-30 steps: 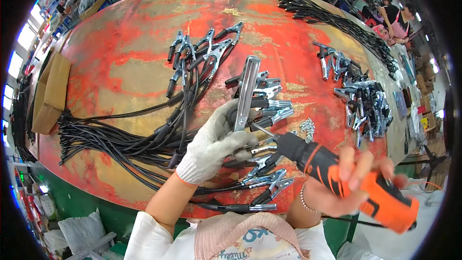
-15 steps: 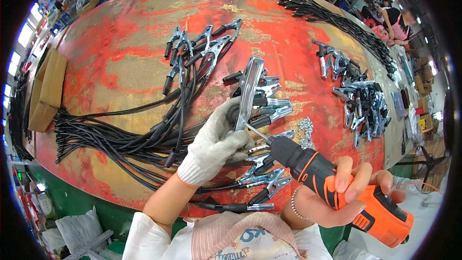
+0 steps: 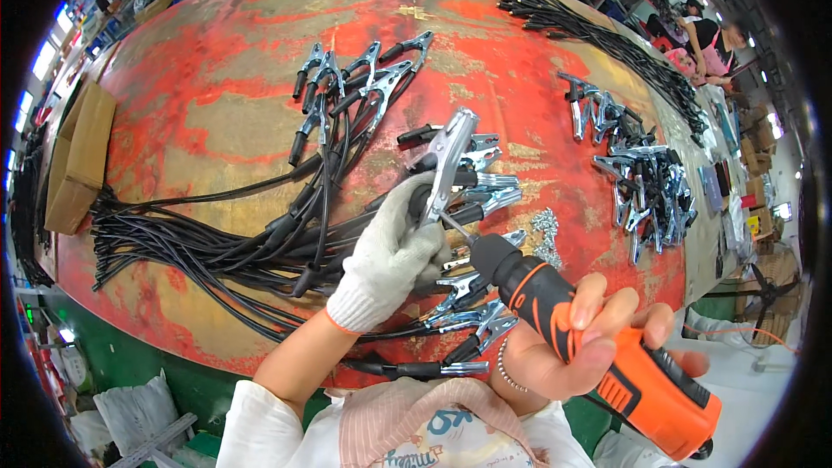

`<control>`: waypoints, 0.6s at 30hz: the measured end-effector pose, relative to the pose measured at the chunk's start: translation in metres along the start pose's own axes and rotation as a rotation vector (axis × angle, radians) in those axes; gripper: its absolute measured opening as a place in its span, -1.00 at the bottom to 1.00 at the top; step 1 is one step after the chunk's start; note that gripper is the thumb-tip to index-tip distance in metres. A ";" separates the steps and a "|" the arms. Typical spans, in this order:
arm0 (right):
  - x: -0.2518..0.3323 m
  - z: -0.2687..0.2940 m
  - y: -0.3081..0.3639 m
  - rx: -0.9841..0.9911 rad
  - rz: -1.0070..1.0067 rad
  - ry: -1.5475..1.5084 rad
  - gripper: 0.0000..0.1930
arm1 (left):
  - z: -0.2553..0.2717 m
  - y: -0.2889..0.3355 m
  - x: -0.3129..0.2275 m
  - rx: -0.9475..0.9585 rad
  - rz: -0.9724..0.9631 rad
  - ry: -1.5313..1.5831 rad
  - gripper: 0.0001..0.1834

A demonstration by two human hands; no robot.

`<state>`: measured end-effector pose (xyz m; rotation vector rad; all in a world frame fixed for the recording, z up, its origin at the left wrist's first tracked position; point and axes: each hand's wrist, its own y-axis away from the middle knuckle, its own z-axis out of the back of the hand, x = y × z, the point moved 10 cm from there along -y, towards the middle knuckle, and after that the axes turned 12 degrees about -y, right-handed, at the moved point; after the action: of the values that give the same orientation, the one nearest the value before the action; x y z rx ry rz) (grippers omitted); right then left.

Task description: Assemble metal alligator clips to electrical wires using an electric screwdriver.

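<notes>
My left hand [image 3: 381,264], in a white knit glove, is closed around the black-handled end of a silver metal clamp [image 3: 452,160], its jaws pointing up and away. My bare right hand [image 3: 563,355] grips an orange and black electric screwdriver [image 3: 663,399]. The driver's thin bit slants up to the clamp just above the gloved fingers; whether it sits in a screw is too small to tell. Beside the glove lie several more clamps [image 3: 492,195] on black cables [image 3: 199,238]. A small pile of silver screws [image 3: 545,234] rests right of them.
Far-left cables end in clamps [image 3: 381,91]. A heap of loose clamps [image 3: 646,186] lies to the right, and a black cable bundle [image 3: 598,39] at the far right. A cardboard box [image 3: 82,156] stands at the table's left edge. A person [image 3: 706,43] is at the far right.
My right hand and the screwdriver have shifted left and slightly down. The clamp in my left hand has turned, showing its side more. The bit stays at the clamp.
</notes>
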<state>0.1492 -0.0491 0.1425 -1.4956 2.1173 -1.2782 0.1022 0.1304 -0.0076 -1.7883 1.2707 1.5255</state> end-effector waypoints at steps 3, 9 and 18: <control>-0.003 -0.001 -0.002 0.010 0.000 -0.029 -0.21 | -0.001 -0.001 -0.002 -0.004 0.037 -0.045 -0.48; -0.001 0.002 -0.021 0.029 -0.127 -0.264 -0.65 | 0.011 -0.010 -0.022 -0.101 -0.080 -0.304 -0.50; -0.127 0.038 0.089 -0.269 -1.006 -0.058 -0.51 | 0.019 0.040 -0.098 -0.427 -0.665 -1.501 -0.42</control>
<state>0.1730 0.0481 0.0178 -2.8607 1.5172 -1.1575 0.0625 0.1610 0.0875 -0.5846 -0.3501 1.9772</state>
